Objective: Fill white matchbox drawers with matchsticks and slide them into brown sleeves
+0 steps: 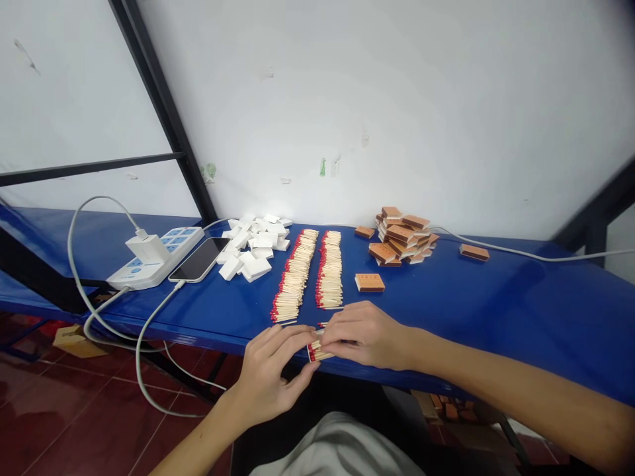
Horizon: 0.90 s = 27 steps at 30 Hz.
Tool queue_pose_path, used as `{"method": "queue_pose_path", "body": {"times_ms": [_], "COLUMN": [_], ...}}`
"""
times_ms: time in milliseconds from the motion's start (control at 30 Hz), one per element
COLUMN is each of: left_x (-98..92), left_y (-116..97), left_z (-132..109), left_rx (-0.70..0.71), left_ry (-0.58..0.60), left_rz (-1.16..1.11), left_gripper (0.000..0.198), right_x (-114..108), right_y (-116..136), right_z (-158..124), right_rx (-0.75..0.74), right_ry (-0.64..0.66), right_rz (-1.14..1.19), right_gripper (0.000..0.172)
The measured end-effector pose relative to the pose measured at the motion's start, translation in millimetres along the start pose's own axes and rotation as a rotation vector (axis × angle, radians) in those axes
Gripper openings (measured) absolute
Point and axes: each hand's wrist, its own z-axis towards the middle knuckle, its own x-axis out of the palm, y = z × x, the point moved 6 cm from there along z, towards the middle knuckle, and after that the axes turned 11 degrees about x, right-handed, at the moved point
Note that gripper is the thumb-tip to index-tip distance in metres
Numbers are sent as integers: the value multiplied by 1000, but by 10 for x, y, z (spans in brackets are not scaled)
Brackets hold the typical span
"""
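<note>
At the table's front edge, my left hand point(280, 370) grips the left end of a small white matchbox tray point(309, 354) between thumb and fingers. Red-tipped matches point(322, 355) lie inside it, heads to the left. My right hand point(367, 334) is closed over the tray's right part, its fingertips pinched on the matches and hiding much of them. Just beyond my hands, loose matches form two long rows, a left row point(296, 274) and a right row point(329, 268), with red heads to the left. Closest to my right hand is a brown matchbox point(370, 283).
White empty trays point(255, 241) are heaped left of the rows. Brown matchboxes point(401, 235) are piled at the back right, and another matchbox point(474, 252) lies farther right. A phone point(200, 259), a power strip point(159, 258) and white cables occupy the left of the blue table point(496, 317).
</note>
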Motion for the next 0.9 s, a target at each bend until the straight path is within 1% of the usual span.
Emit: {"method": "queue_pose_path", "body": {"times_ms": [100, 233, 367, 433, 567, 700, 800, 900], "left_x": [-3, -12, -9, -5, -7, -8, -1, -3], "left_y": [-9, -10, -1, 5, 5, 6, 7, 1], "left_z": [6, 11, 5, -1, -9, -17, -22, -23], "left_rx": [13, 14, 17, 17, 22, 22, 23, 25], "left_ry": [8, 11, 17, 21, 19, 20, 28, 26], "left_rz": [2, 11, 13, 15, 18, 18, 25, 29], "left_gripper": [26, 23, 23, 22, 22, 22, 22, 22], "right_x": [-20, -51, -159, -204, -221, -171, -122, -104], "right_y": [8, 11, 17, 2, -58, -129, -143, -145], "right_z": [6, 24, 27, 25, 21, 8, 3, 12], "right_rx": [-16, -5, 4, 25, 82, 156, 172, 182], "right_ry": [-23, 7, -50, -55, 33, 117, 127, 107], "right_rz": [3, 2, -18, -37, -52, -48, -43, -31], "right_gripper": [19, 20, 14, 13, 12, 12, 17, 18]}}
